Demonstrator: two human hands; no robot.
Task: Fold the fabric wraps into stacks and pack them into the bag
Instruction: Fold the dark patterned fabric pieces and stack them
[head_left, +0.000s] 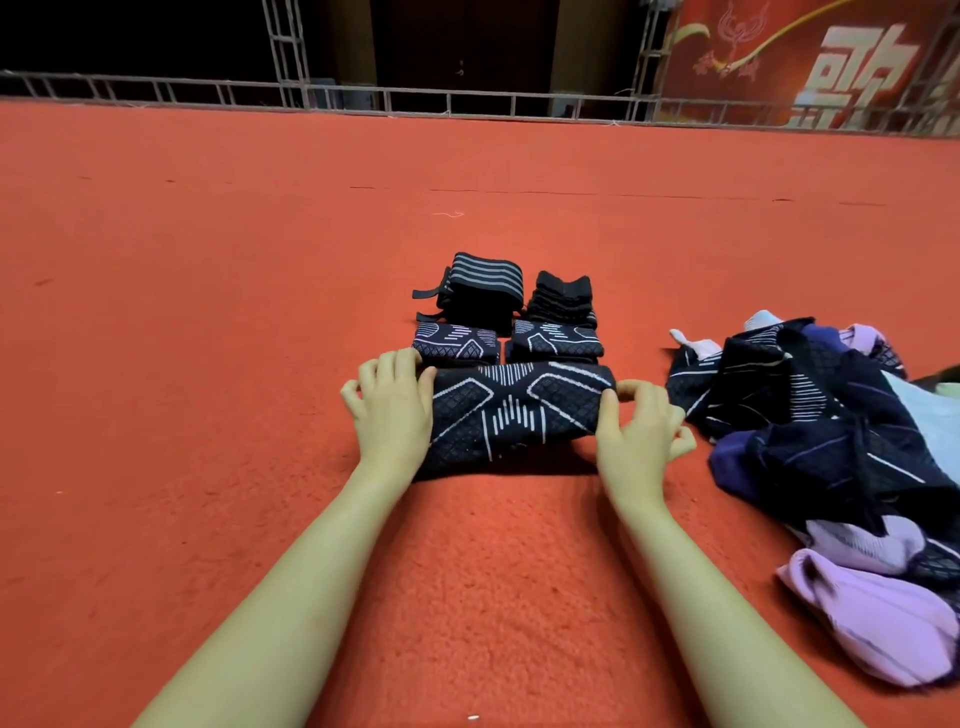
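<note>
A dark navy wrap (514, 415) with white geometric lines lies folded flat on the red carpet in front of me. My left hand (392, 408) holds its left end, fingers curled over the edge. My right hand (641, 428) pinches its right end between thumb and fingers. Just behind it sit two small folded stacks of the same pattern, one on the left (457, 343) and one on the right (556, 343). Farther back stand a black stack with grey stripes (480, 291) and a black ribbed stack (563, 301). No bag is in view.
A loose heap of unfolded navy, purple and lilac wraps (831, 441) lies on the carpet to my right. A metal truss rail (467, 101) runs along the far edge of the red carpet (208, 260), with a red banner (831, 57) at the back right.
</note>
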